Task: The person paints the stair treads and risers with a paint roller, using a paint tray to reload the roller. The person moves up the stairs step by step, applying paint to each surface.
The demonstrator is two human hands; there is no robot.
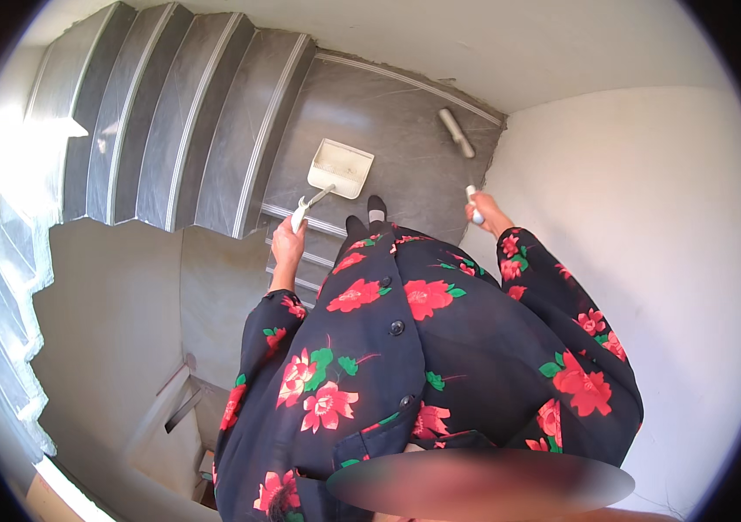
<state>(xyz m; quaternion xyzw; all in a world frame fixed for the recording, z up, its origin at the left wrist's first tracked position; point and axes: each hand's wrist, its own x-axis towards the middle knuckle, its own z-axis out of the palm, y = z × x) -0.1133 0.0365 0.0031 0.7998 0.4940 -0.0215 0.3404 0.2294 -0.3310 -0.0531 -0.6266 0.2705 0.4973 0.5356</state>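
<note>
My left hand (pixel 288 251) grips the white handle of a long-handled dustpan (pixel 342 167). Its cream pan rests on the grey landing ahead of my feet, its ribbed inside facing up. On the right, my right hand (pixel 488 214) is closed around the white and pale blue handle of a broom. The white broom head (pixel 456 133) is by the landing's far right corner, slightly blurred. Most of the broom's shaft is hard to make out, and whether the head touches the floor cannot be told.
Grey steps (pixel 214 124) with white-striped edges rise to the left of the landing (pixel 403 124). More steps (pixel 318 271) go down beside my legs, and an open drop lies at left. White walls (pixel 612 196) bound the far and right sides. My dark shoes (pixel 377 207) stand near the dustpan.
</note>
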